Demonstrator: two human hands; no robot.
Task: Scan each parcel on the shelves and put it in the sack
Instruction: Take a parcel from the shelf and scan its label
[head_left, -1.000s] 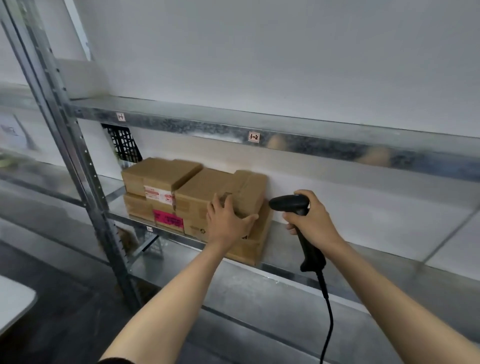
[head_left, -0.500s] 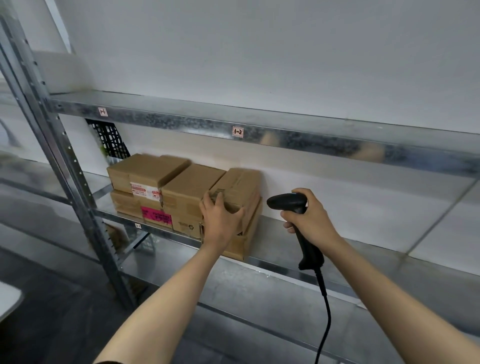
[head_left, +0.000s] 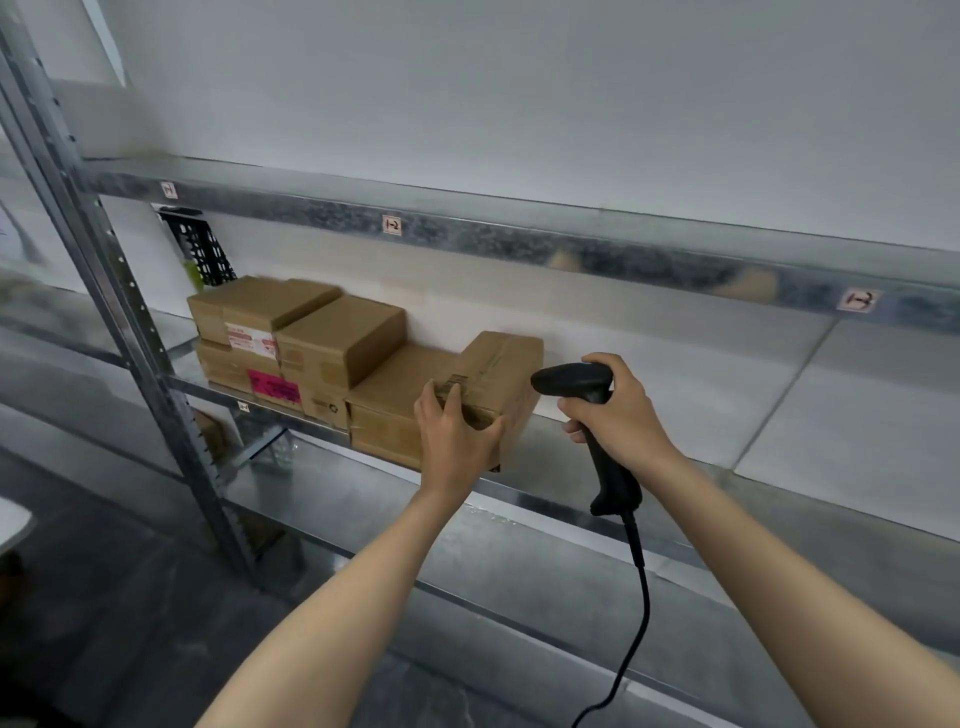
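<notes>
head view: the left hand (head_left: 457, 441) grasps the end parcel (head_left: 501, 371) on the middle shelf (head_left: 550, 467), beside the stacked parcels (head_left: 337, 338). the right hand (head_left: 623, 421) is clenched round the scanner (head_left: 574, 382), its nose just beside that box. i judge this scan not yet done, with several boxes left. no sack shows and the labels are blurred.

Parcels (head_left: 337, 338) on shelf (head_left: 524, 503), scanner (head_left: 571, 379) right of them.
</notes>
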